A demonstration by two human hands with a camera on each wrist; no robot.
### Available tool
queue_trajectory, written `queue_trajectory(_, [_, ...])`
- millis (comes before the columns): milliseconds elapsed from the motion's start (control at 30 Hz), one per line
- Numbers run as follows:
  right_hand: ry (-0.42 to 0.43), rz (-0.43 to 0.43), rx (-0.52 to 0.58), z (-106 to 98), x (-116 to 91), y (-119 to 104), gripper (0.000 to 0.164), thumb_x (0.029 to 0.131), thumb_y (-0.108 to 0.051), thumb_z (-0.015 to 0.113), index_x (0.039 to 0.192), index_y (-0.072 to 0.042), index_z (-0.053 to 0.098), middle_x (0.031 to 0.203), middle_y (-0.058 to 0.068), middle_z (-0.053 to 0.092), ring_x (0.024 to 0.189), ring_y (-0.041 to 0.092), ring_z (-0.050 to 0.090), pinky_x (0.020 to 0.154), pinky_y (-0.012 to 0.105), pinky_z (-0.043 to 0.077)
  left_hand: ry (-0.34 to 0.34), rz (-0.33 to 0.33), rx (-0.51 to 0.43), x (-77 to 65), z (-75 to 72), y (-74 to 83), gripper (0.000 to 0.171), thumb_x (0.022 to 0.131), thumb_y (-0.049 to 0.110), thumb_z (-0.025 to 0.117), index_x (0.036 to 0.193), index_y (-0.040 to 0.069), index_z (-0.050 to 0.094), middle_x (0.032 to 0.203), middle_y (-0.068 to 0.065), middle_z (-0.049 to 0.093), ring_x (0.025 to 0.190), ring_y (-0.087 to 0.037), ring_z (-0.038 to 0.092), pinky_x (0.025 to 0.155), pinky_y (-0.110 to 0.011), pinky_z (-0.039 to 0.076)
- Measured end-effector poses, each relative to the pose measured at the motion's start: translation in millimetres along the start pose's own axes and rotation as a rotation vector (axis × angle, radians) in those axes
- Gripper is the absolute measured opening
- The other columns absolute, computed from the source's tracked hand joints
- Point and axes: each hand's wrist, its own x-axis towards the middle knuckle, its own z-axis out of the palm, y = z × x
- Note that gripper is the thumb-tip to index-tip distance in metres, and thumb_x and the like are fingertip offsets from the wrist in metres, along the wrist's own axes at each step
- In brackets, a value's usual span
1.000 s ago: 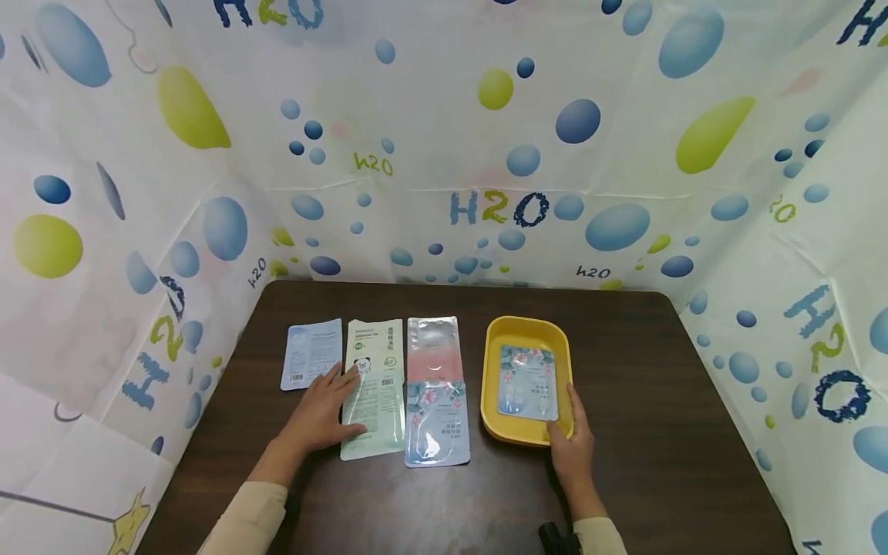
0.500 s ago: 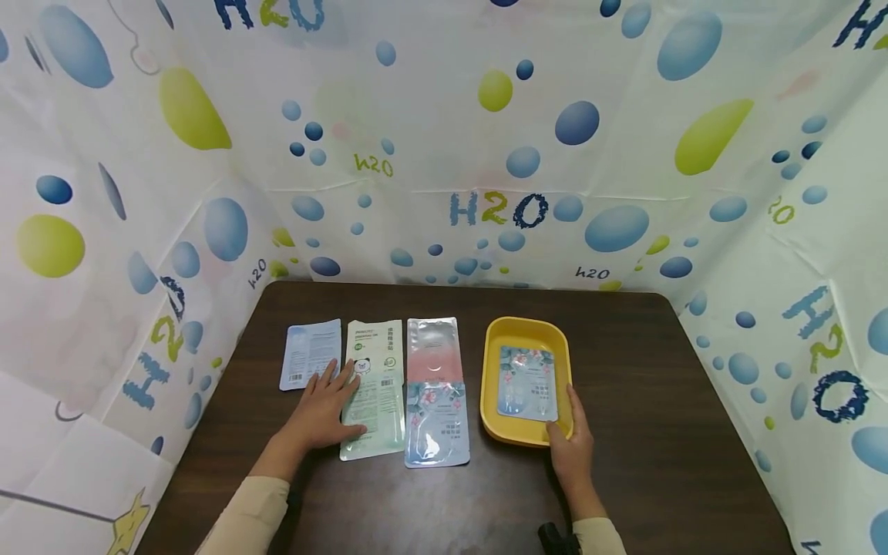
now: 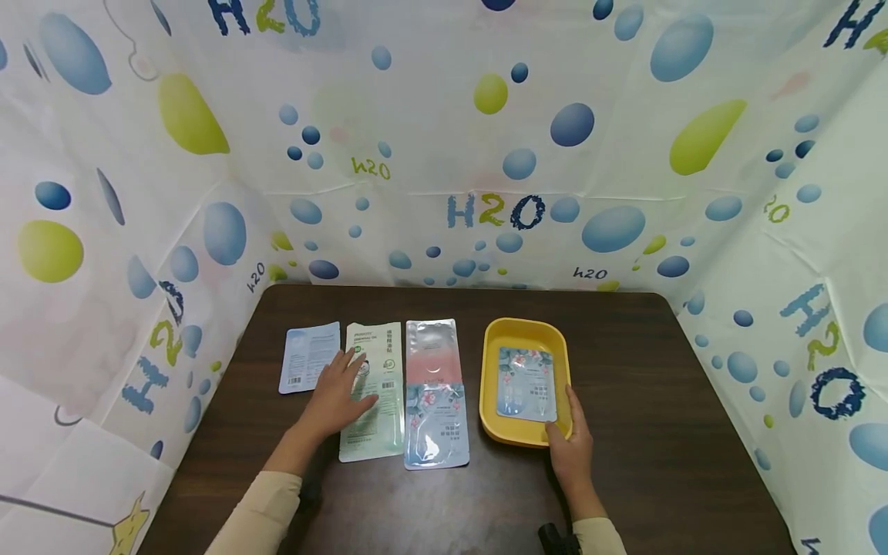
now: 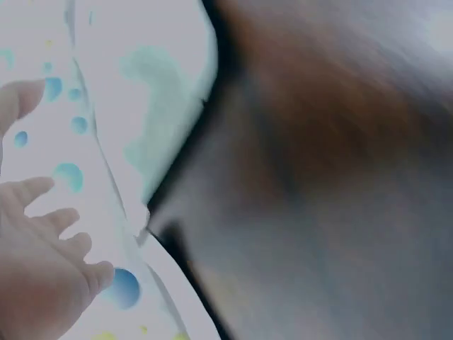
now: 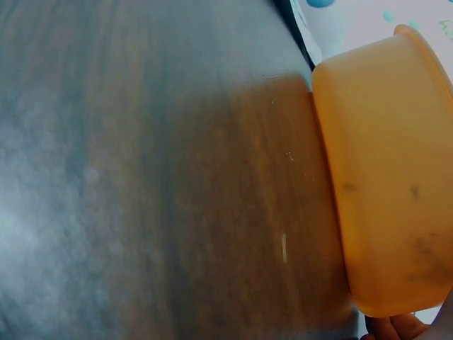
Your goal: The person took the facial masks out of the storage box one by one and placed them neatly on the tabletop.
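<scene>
My left hand (image 3: 340, 396), fingers spread, is over the left side of a green sachet (image 3: 378, 432) in the head view, covering part of its print. In the left wrist view the left hand (image 4: 42, 276) shows its fingers apart, with nothing between them. To its left lies a small light-blue sachet (image 3: 309, 356); a long silver, pink and blue sachet (image 3: 437, 432) lies on the right. My right hand (image 3: 573, 447) grips the near right corner of a yellow plastic tub (image 3: 489, 385), thumb at the rim. Inside lies a small blue floral sachet (image 3: 526, 383).
Everything stands on a dark brown wooden table (image 3: 659, 432). A white curtain (image 3: 416, 100) with blue and green dots encloses the back and both sides of the table. A black strap-like object (image 3: 557, 538) is at the right wrist.
My left hand has risen a little and shifted up and to the right over the green sachet. The right hand and the tub have stayed in place.
</scene>
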Motion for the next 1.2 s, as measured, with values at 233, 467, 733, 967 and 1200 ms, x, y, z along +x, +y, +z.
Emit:
queue_trajectory(233, [0.0, -0.009, 0.004, 1.2, 1.3, 2.2, 0.075, 0.098, -0.002, 0.055, 0.161, -0.032, 0.029, 0.168, 0.005, 0.029, 0.149, 0.024, 0.037, 0.092, -0.004, 0.032, 0.062, -0.072, -0.353, 16.8, -5.4, 31.1, 0.083, 0.095, 0.029, 0.07, 0.161, 0.008, 0.024, 0.169, -0.022, 0.019, 0.156, -0.045, 0.019, 0.121, -0.066, 0.026])
queue_trajectory(467, [0.001, 0.012, -0.022, 1.0, 2.2, 1.2, 0.076, 0.096, -0.003, 0.056, 0.161, -0.033, 0.03, 0.168, 0.002, 0.03, 0.152, 0.022, 0.033, 0.096, -0.003, 0.028, 0.097, -0.081, -0.505, 29.8, -6.2, 59.9, 0.079, 0.097, 0.027, 0.067, 0.162, 0.013, 0.025, 0.169, -0.017, 0.023, 0.156, -0.041, 0.022, 0.123, -0.062, 0.025])
queue_trajectory(733, [0.001, 0.027, -0.03, 0.7, 3.0, 0.6, 0.076, 0.096, -0.004, 0.056, 0.161, -0.033, 0.03, 0.169, 0.002, 0.029, 0.152, 0.022, 0.033, 0.096, -0.004, 0.027, 0.09, -0.042, -0.641, 43.5, -2.3, 89.7, 0.076, 0.097, 0.024, 0.067, 0.161, 0.013, 0.028, 0.168, -0.015, 0.025, 0.154, -0.041, 0.029, 0.122, -0.056, 0.032])
queue_trajectory(967, [0.009, 0.012, -0.015, 1.2, 4.1, 2.6, 0.076, 0.095, -0.002, 0.055, 0.161, -0.031, 0.03, 0.168, 0.005, 0.03, 0.15, 0.024, 0.036, 0.094, -0.005, 0.03, 0.072, 0.005, -0.729, 55.0, 2.8, 118.2, 0.072, 0.097, 0.022, 0.067, 0.16, 0.016, 0.033, 0.167, -0.012, 0.032, 0.154, -0.036, 0.032, 0.122, -0.051, 0.033])
queue_trajectory(1200, [-0.005, 0.036, -0.021, 0.4, 1.5, -3.5, 0.077, 0.096, -0.003, 0.056, 0.162, -0.032, 0.028, 0.169, 0.005, 0.028, 0.15, 0.024, 0.035, 0.093, -0.005, 0.029, 0.046, 0.046, -0.813, 62.8, 6.4, 150.8, 0.071, 0.098, 0.021, 0.066, 0.16, 0.016, 0.032, 0.166, -0.011, 0.034, 0.154, -0.031, 0.033, 0.123, -0.047, 0.033])
